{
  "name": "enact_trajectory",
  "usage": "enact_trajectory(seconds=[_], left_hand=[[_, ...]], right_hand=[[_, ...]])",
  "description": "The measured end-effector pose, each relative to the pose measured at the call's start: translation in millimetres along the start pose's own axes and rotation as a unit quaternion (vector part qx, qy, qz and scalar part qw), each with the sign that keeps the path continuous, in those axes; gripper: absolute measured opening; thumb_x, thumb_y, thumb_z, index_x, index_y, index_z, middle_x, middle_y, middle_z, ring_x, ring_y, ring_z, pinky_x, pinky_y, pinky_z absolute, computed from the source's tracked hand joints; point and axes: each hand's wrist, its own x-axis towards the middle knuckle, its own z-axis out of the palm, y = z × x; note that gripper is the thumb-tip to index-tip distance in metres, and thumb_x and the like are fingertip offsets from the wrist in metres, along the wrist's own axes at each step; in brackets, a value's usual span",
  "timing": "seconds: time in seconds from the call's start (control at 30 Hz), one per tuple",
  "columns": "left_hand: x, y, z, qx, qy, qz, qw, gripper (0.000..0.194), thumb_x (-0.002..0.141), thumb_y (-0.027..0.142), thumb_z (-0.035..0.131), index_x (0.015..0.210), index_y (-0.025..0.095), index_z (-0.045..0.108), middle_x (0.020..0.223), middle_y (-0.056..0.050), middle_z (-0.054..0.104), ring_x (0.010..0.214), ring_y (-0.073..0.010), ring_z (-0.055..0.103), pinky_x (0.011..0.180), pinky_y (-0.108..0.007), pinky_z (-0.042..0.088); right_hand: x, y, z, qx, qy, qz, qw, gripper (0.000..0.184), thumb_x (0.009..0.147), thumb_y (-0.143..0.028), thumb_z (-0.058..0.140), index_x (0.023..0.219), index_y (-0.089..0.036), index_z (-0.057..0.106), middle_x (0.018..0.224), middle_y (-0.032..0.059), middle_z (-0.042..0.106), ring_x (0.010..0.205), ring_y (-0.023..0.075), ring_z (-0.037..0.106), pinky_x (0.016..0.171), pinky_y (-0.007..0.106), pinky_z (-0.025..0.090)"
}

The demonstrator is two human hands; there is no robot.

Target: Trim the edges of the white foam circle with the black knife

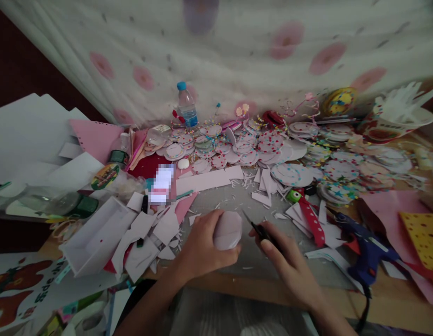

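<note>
My left hand [205, 245] is closed around a pale, rounded block [228, 229], which looks like white foam board or thick card with cut edges. A dark-handled craft knife [260, 231] is gripped in my right hand [284, 254]. Its thin blade points up and to the left, close to the block but apart from it. Both hands are over the near part of a grey cutting mat [216, 200]. Small white shavings and slivers are scattered on the mat around them.
Decorated white discs [268, 142] pile along the back. A blue glue gun [366, 252] lies at right, near a tub [391, 116]. At left are a white open box [97, 235], offcuts [167, 226], bottles [62, 203] and a blurred-screen phone [162, 184]. A water bottle [187, 105] stands behind.
</note>
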Motion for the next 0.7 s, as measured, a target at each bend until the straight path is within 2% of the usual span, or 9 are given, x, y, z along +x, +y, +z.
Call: enact_trajectory(seconds=[0.1, 0.23, 0.43, 0.7], left_hand=[[-0.4, -4.3, -0.5, -0.01, 0.014, -0.006, 1.0, 0.058, 0.066, 0.031, 0.069, 0.119, 0.021, 0.051, 0.114, -0.009, 0.061, 0.107, -0.0303, 0.055, 0.092, -0.045, 0.045], [-2.4, -8.5, -1.6, 0.002, 0.012, 0.006, 1.0, 0.057, 0.063, 0.027, 0.066, 0.118, 0.022, 0.05, 0.112, -0.008, 0.061, 0.106, -0.0306, 0.055, 0.092, -0.046, 0.045], [-3.0, -10.5, -3.7, 0.019, 0.011, 0.024, 0.999, 0.065, 0.056, 0.024, 0.065, 0.119, 0.021, 0.048, 0.112, -0.008, 0.061, 0.105, -0.0333, 0.054, 0.092, -0.049, 0.044], [-3.1, -15.0, -6.1, 0.042, 0.031, 0.052, 0.997, 0.071, 0.054, 0.024, 0.064, 0.122, 0.018, 0.044, 0.115, -0.011, 0.06, 0.106, -0.0352, 0.053, 0.093, -0.051, 0.042]], right_hand=[[-7.6, 3.1, -7.2, -0.1, -0.028, -0.069, 0.992, 0.025, 0.094, -0.041, 0.044, 0.095, -0.022, 0.06, 0.07, 0.0009, 0.065, 0.06, 0.0171, 0.061, 0.053, 0.025, 0.042], [-11.3, -5.3, -7.6, -0.18, -0.061, -0.111, 0.975, 0.019, 0.092, -0.038, 0.049, 0.088, -0.021, 0.056, 0.063, -0.0007, 0.06, 0.052, 0.015, 0.058, 0.048, 0.024, 0.038], [-7.5, -16.6, -3.3, -0.215, -0.052, -0.15, 0.964, 0.02, 0.092, -0.039, 0.05, 0.091, -0.02, 0.055, 0.066, 0.0012, 0.062, 0.054, 0.0157, 0.06, 0.049, 0.024, 0.04], [-7.3, -16.0, -2.6, -0.232, -0.045, -0.163, 0.958, 0.022, 0.092, -0.041, 0.05, 0.091, -0.019, 0.057, 0.069, 0.004, 0.066, 0.055, 0.0167, 0.062, 0.049, 0.025, 0.042]])
